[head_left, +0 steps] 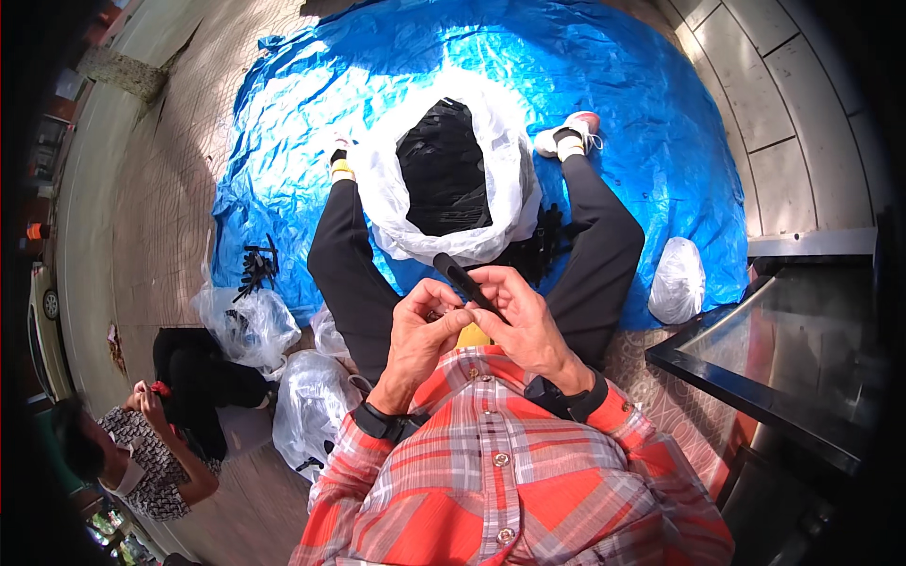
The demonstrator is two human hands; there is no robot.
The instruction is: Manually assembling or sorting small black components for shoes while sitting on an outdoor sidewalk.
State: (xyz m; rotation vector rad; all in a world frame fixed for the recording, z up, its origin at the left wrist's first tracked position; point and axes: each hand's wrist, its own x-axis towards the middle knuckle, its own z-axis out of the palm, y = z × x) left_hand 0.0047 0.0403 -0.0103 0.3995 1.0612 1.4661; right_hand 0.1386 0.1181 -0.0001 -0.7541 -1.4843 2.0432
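Note:
In front of my shirt, my two hands meet around a long, narrow black piece [464, 281] with a rounded end. Its far end slants up and to the left, toward the bag. My right hand [531, 325] is closed around the piece, with the thumb along its near end. Close beside it, the fingers of my left hand [422, 330] are pinched together, and what they hold is too small to make out. Between my legs stands a wide-open white plastic bag [514, 184], filled with many similar black pieces [442, 170].
A blue tarp [623, 113] lies under my feet. Loose black pieces lie on it at left [257, 267] and right of the bag [545, 241]. Clear plastic bags [316, 406] sit at my left, near a seated person [156, 453]. At right are a white bundle [678, 281] and a black-framed glass panel [755, 363].

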